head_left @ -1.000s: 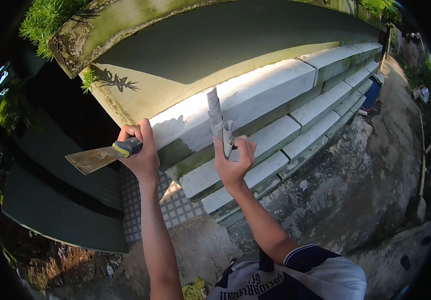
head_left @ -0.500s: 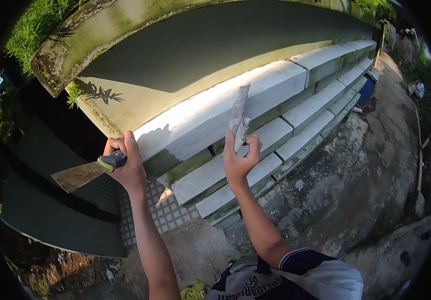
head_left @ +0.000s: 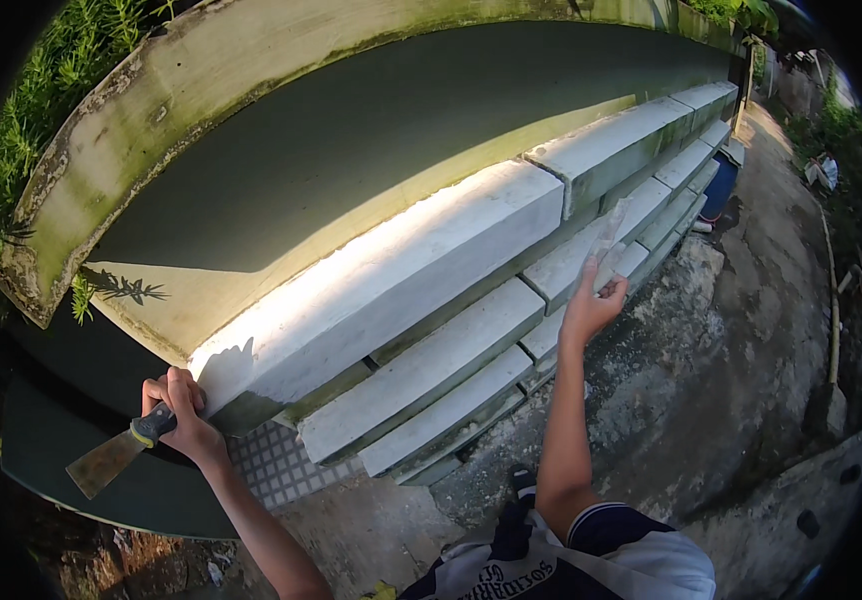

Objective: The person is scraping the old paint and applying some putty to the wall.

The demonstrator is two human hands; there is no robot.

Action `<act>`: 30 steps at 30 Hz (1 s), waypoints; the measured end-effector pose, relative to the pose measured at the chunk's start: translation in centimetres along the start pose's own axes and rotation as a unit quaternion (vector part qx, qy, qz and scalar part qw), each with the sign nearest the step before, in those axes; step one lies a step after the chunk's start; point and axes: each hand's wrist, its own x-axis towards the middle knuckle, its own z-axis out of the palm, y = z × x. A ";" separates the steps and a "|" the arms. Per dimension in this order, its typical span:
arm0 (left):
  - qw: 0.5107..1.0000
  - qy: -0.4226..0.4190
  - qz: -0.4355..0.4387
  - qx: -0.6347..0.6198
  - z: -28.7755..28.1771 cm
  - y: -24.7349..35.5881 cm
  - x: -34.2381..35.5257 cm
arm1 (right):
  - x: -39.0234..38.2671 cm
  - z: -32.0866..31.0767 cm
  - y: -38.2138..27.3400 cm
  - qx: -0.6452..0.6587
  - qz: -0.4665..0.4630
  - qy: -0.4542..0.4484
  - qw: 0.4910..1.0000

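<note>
My left hand [head_left: 189,415] is closed around the dark handle of a putty knife [head_left: 106,463]. Its rusty-looking blade points down and left, beside the near end of a white-topped ledge [head_left: 381,265]. Whether those fingers touch the ledge I cannot tell. Further right, my right hand [head_left: 589,312] pinches a rolled, pale grey sheet [head_left: 609,240], whose long end sticks upward. What the sheet is made of does not show clearly. Behind the roll lie the lower white steps [head_left: 486,325] of the stepped wall.
A greenish, weathered curved wall [head_left: 251,60] runs above the ledge, with green plants [head_left: 41,120] at its left. Grey tiles [head_left: 281,465] lie below the ledge's near end. Rough concrete ground [head_left: 691,400] stretches right, where a blue container [head_left: 719,188] stands far back.
My left hand with the putty knife has moved left and lower in the picture. The right hand has swung right, carrying the rolled sheet away from the upper ledge. The view has shifted too.
</note>
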 end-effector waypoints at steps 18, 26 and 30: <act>0.997 0.036 -0.022 0.071 -0.1 0.9 -0.3 | -1.8 0.1 -23.3 0.087 -0.309 -0.575 0.753; 0.998 0.048 -0.039 0.011 -0.9 0.7 -0.2 | -3.1 0.4 -25.0 -0.131 -0.377 -0.548 0.735; 0.999 0.034 -0.042 -0.002 0.1 0.5 -0.1 | 3.7 1.2 -22.8 -0.276 -0.323 -0.431 0.796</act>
